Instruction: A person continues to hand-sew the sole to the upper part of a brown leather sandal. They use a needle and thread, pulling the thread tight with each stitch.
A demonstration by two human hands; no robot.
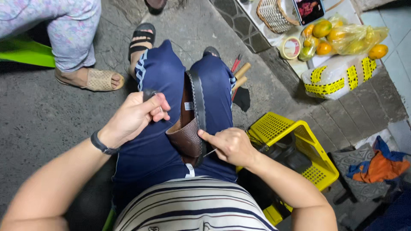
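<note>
Shoe [188, 128], brown leather with a dark sole, wedged sole-side right between the seated person's knees, which are clad in navy trousers [156, 145].

Right hand [231, 145]: fingers curled shut around a thin metal needle [209, 152], index finger extended and pressing against the heel of the shoe.

Left hand [137, 115]: raised just left of the shoe, fingers closed and pinching a small dark tool handle [150, 94]; a fine thread seems to run from it toward the shoe, too thin to be sure. Black wristband [102, 144] on that wrist.

Surroundings: yellow plastic crate [299, 141] just right of the right forearm; wooden-handled tools [239, 75] and red-handled pliers [236, 63] on the concrete beyond the knees. Bagged orange and yellow fruit [342, 36], tape roll [291, 47], woven basket [274, 15] on a ledge at upper right. Another person's sandalled foot [96, 79] at upper left, well apart.
</note>
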